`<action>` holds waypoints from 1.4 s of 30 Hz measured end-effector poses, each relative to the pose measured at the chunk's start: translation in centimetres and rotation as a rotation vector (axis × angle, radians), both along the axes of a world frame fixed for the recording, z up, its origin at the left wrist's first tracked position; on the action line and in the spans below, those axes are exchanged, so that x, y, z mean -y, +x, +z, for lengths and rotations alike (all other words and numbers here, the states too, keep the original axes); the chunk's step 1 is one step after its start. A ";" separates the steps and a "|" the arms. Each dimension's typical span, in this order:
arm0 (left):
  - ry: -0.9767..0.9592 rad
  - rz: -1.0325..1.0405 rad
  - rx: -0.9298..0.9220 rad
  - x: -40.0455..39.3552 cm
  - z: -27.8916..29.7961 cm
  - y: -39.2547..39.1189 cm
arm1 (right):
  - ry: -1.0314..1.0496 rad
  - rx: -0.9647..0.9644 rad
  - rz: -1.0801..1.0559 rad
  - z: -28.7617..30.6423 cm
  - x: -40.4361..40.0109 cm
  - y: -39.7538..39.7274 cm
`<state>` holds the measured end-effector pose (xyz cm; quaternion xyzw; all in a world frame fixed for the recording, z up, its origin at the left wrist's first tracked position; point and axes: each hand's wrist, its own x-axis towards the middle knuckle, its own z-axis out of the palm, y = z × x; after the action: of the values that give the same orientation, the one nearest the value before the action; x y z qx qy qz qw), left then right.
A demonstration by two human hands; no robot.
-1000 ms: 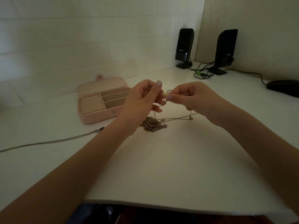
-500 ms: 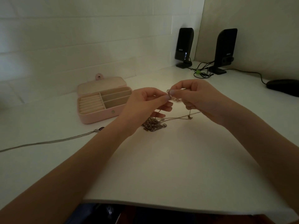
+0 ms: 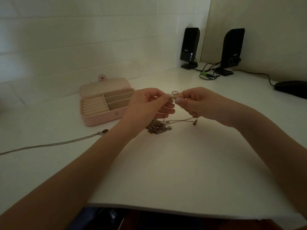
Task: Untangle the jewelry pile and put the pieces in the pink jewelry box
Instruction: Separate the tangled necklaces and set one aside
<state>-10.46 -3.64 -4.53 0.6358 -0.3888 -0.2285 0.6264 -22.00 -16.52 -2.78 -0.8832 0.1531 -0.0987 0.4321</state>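
left hand (image 3: pixel 147 103) and right hand (image 3: pixel 199 103) both pinch a small silvery ring cluster (image 3: pixel 174 95), lifted to free its chains from the tangled metal pile (image 3: pixel 157 126); open pink jewelry box (image 3: pixel 99 120) at 10 o'clock.

On the white bench (image 3: pixel 166 163) there is one pink rectangular jewelry box (image 3: pixel 106 103), open, with one flat lid behind it. Inside the box there is one ribbed section for rings and three long plain compartments. Two black upright speakers (image 3: pixel 190 47) stand at the back corner. One black computer mouse (image 3: pixel 292 87) lies at the right edge. One long thin silver chain (image 3: pixel 49 144) lies alone on the left. One tangled pile of metal chains (image 3: pixel 157 126) lies in the middle; how many chains are in it cannot be told. Two bare hands are seen, the left hand (image 3: pixel 146 105) and the right hand (image 3: pixel 201 103), and between them is one small silver ring (image 3: pixel 174 92).
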 end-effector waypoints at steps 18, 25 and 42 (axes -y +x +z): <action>0.142 -0.057 0.035 -0.3 0.2 0.0 | 0.101 0.297 -0.293 0.5 0.9 -0.1; 0.218 -0.114 0.031 -0.3 0.3 0.0 | 0.359 0.350 -0.319 0.6 1.0 0.2; 0.128 0.047 0.161 -0.6 0.2 1.2 | 0.643 0.595 -0.379 1.1 1.6 -0.2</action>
<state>-9.30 -3.02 -4.31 0.6998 -0.4075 -0.1864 0.5563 -22.20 -18.09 -1.68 -0.5947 0.2038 -0.3718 0.6831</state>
